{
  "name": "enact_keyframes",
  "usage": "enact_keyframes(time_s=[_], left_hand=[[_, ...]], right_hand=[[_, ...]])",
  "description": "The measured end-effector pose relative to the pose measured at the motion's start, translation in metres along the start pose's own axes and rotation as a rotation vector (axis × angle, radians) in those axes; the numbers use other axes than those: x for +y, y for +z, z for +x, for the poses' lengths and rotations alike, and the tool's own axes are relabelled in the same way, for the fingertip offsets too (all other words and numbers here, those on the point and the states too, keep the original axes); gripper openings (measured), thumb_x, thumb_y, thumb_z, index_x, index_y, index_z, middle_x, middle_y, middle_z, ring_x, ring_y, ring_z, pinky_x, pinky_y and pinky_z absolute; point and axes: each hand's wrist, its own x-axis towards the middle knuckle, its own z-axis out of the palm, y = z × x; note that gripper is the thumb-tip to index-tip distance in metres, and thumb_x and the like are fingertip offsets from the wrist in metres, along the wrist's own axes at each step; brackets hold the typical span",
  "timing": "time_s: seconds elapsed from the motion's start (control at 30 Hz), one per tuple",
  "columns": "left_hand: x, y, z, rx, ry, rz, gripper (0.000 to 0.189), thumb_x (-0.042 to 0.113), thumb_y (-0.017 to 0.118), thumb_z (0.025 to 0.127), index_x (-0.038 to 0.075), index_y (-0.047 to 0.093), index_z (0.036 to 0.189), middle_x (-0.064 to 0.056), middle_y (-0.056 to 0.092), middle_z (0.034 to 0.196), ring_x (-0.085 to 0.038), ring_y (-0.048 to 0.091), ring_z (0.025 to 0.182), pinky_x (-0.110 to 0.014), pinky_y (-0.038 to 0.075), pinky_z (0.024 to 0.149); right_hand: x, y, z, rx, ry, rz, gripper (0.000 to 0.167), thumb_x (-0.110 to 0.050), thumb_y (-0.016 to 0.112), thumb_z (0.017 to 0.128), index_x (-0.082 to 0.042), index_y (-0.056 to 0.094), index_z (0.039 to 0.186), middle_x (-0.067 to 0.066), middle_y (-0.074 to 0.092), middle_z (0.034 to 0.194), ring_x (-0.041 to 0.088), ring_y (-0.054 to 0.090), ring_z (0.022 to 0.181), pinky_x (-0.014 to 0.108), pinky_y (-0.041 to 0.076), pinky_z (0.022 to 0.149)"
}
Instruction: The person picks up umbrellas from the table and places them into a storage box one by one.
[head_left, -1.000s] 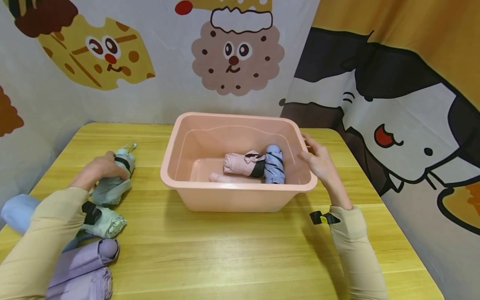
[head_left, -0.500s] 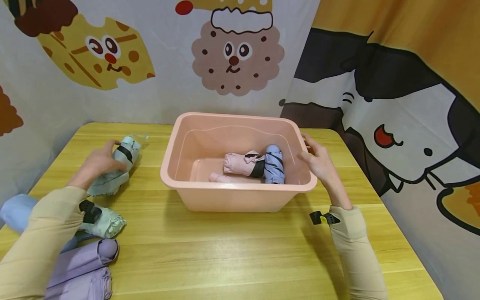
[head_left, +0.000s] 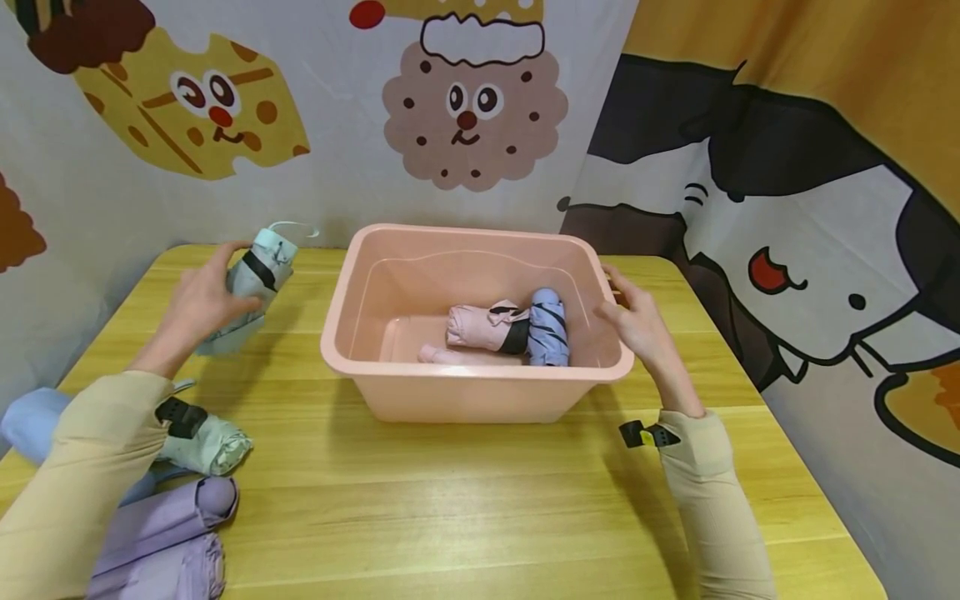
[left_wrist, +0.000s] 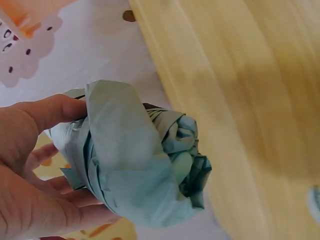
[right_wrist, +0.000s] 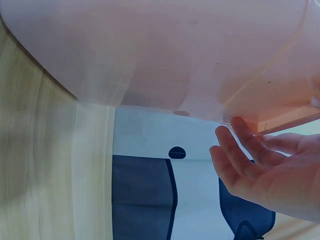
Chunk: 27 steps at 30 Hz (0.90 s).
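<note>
- Left hand: thumb and fingers grasp a teal folded umbrella, its fabric loosely creased, with black strap and thin cord loop; held tilted above the table, left of the pink bin.
- Right hand: thumb and fingers hold the bin's right rim; plastic smooth, walls flared, corners rounded.
- Bin contents, three visible: one pink roll, one dark-striped blue roll, one partly hidden pale-pink piece.
- Left side: two purple rolls, one crinkled green roll, one partly covered blue bundle.
- Surface: wood-grain table.
- Room: cartoon-printed cloth backdrop.
</note>
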Motion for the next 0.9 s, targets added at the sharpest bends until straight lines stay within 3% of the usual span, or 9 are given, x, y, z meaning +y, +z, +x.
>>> enact_keyframes(time_s=[0.23, 0.47, 0.63, 0.9], left_hand=[[0.019, -0.005, -0.003, 0.150, 0.089, 0.015, 0.078, 0.010, 0.068, 0.080, 0.012, 0.030, 0.148, -0.038, 0.054, 0.113, -0.051, 0.055, 0.082, -0.056, 0.045, 0.061], [0.039, -0.005, -0.008, 0.283, 0.220, 0.059, 0.077, 0.003, 0.067, 0.080, 0.019, 0.034, 0.147, -0.035, 0.052, 0.125, -0.053, 0.052, 0.094, -0.064, 0.042, 0.072], [0.053, -0.004, -0.011, 0.354, 0.304, 0.075, 0.075, 0.000, 0.067, 0.080, 0.022, 0.038, 0.146, -0.030, 0.051, 0.130, -0.051, 0.053, 0.100, -0.063, 0.044, 0.076], [0.067, -0.005, -0.009, 0.460, 0.488, 0.138, 0.068, -0.005, 0.068, 0.077, 0.017, 0.049, 0.138, -0.024, 0.054, 0.127, -0.046, 0.054, 0.105, -0.061, 0.047, 0.083]], right_hand=[[0.001, 0.001, 0.001, 0.009, -0.003, 0.006, 0.061, -0.009, 0.050, 0.092, -0.009, 0.030, 0.149, 0.026, 0.044, 0.142, 0.041, 0.051, 0.119, 0.052, 0.046, 0.096], [0.001, 0.001, 0.000, 0.000, -0.009, 0.021, 0.061, -0.009, 0.049, 0.092, -0.009, 0.028, 0.150, 0.026, 0.043, 0.142, 0.040, 0.051, 0.119, 0.052, 0.046, 0.097], [0.001, 0.001, 0.000, -0.003, -0.002, 0.022, 0.062, -0.009, 0.049, 0.092, -0.009, 0.027, 0.150, 0.026, 0.042, 0.143, 0.040, 0.050, 0.119, 0.052, 0.046, 0.097], [0.001, 0.001, 0.000, -0.002, 0.001, 0.019, 0.062, -0.009, 0.049, 0.092, -0.009, 0.028, 0.150, 0.026, 0.042, 0.143, 0.040, 0.050, 0.119, 0.052, 0.046, 0.097]])
